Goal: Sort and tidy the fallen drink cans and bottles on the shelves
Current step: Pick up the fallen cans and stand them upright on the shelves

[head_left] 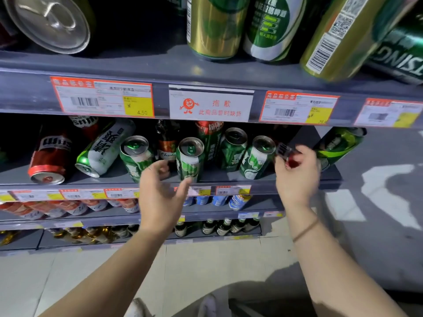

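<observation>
Middle shelf [229,179], landmark for all below. On it, a mixed muddle: red can [51,156] lying tipped at the far left end, a green-and-white can [104,148] toppled just right of it, then four green cans standing along the front edge.

Left hand [160,191] hangs in front of the shelf lip, palm up, fingers spread, gripping nothing. It sits between the first standing green can [137,156] and the second [191,159], thumb near the second's base; contact cannot be told. Likely poised to steady or take one of them.

Right hand [297,172] is at the right part of the shelf, fingers closed round a small dark-and-red can [286,154], blurred, held tilted off the shelf beside the fourth green can [258,156]. Judgement: it is the odd brand among the greens, so it is being lifted out for regrouping with the reds at the left.

A green bottle [336,147] leans at the shelf's right end, unsorted.

Upper shelf: gold can [338,42] tilted, a silver-ended can [50,21] on its side. Much left to do.
</observation>
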